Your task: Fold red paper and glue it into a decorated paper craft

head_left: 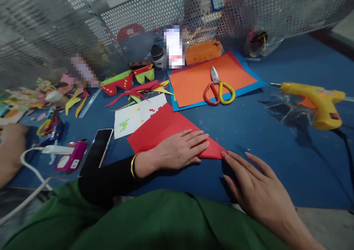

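Note:
A sheet of red paper, folded to a point at the right, lies on the blue table. My left hand rests flat across it, fingers stretched out to the right. At the pointed corner, the fingertips of my right hand touch the paper; its fingers are extended and apart. Beyond the fold, a white sheet with small green, yellow and red paper bits sits partly under the red paper. Scissors with one red and one yellow handle lie on orange paper, farther back.
A yellow glue gun with a black cord lies at the right. Paper glasses, coloured scraps, a phone and a magenta power adapter are at the left. Another person's arm rests at the far left. A perforated metal panel stands behind.

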The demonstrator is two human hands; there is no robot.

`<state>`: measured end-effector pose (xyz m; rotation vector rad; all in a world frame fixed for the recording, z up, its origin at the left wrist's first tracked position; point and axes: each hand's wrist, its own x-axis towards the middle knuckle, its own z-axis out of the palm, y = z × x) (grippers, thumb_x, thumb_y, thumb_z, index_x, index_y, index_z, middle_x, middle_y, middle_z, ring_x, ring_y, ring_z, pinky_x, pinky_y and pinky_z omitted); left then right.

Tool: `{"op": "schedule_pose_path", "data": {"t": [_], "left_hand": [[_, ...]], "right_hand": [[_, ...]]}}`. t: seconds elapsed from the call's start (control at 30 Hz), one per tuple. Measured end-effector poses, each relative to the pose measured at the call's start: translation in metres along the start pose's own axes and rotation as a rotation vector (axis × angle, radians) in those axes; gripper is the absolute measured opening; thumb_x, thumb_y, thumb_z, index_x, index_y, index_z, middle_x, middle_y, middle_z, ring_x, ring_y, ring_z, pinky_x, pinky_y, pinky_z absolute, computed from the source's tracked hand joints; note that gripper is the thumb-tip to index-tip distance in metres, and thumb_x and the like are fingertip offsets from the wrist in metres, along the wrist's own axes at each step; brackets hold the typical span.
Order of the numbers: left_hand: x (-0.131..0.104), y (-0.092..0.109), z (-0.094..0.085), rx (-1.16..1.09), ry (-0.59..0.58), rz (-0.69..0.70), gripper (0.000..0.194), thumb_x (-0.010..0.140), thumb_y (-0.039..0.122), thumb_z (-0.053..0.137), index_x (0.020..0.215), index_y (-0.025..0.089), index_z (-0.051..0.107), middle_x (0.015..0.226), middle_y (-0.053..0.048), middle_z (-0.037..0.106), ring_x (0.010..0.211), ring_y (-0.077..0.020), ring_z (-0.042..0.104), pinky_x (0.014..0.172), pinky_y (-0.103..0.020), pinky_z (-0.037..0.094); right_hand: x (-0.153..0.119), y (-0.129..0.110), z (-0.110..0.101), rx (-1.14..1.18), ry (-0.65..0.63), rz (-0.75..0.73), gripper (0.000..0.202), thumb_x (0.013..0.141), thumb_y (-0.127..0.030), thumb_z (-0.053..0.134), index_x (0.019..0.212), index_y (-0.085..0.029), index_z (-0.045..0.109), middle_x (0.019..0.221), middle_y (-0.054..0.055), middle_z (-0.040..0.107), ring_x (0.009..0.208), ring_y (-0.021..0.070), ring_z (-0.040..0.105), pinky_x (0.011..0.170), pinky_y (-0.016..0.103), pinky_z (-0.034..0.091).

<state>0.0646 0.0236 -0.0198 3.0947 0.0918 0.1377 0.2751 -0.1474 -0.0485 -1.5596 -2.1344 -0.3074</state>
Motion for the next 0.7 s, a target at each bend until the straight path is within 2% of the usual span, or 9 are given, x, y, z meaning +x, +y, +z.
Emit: {"op": "schedule_pose_path", "data": {"t": [0.1, 0.23, 0.43, 0.57, 0.7], "left_hand": [[-0.003, 0.002, 0.003, 0.039, 0.093, -0.036, 0.059, 0.104, 0.052, 0.043, 0.135, 0.005, 0.06, 0.134, -0.025, 0.066, 0.129, -0.0315, 0.062, 0.105, -0.047, 0.052], [-0.01, 0.009, 0.006, 0.133, 0.165, -0.203, 0.064, 0.103, 0.054, 0.043, 0.128, 0.0, 0.064, 0.129, -0.026, 0.069, 0.123, -0.0333, 0.066, 0.103, -0.047, 0.055], [-0.013, 0.022, 0.005, 0.126, 0.11, -0.351, 0.054, 0.106, 0.045, 0.043, 0.137, 0.005, 0.06, 0.138, -0.024, 0.065, 0.131, -0.0342, 0.061, 0.104, -0.047, 0.054], [-0.012, 0.027, 0.003, 0.096, 0.083, -0.362, 0.047, 0.106, 0.041, 0.045, 0.139, 0.012, 0.06, 0.143, -0.025, 0.061, 0.135, -0.0347, 0.057, 0.106, -0.051, 0.052], [-0.015, 0.027, 0.003, 0.067, 0.096, -0.349, 0.05, 0.104, 0.042, 0.048, 0.14, 0.009, 0.06, 0.147, -0.028, 0.055, 0.138, -0.0395, 0.053, 0.11, -0.054, 0.048]], "right_hand": [[-0.001, -0.001, 0.0, -0.008, -0.008, -0.004, 0.031, 0.105, -0.02, 0.046, 0.128, -0.005, 0.06, 0.12, 0.016, 0.076, 0.109, 0.0258, 0.074, 0.102, 0.048, 0.047], [-0.002, 0.0, 0.0, -0.034, 0.004, -0.025, 0.031, 0.105, -0.02, 0.046, 0.127, -0.003, 0.059, 0.12, 0.017, 0.076, 0.105, 0.0253, 0.075, 0.102, 0.048, 0.046], [-0.001, 0.001, -0.002, -0.065, -0.026, -0.037, 0.033, 0.105, -0.02, 0.046, 0.131, -0.005, 0.058, 0.122, 0.016, 0.075, 0.108, 0.0247, 0.074, 0.104, 0.047, 0.045], [0.001, -0.004, -0.008, -0.091, -0.1, -0.032, 0.036, 0.106, -0.022, 0.043, 0.135, -0.007, 0.057, 0.126, 0.015, 0.074, 0.115, 0.0267, 0.072, 0.104, 0.048, 0.043], [0.002, -0.015, -0.012, -0.101, -0.155, 0.024, 0.039, 0.108, -0.031, 0.04, 0.134, -0.009, 0.061, 0.134, 0.013, 0.07, 0.124, 0.0297, 0.067, 0.105, 0.05, 0.041]]}}
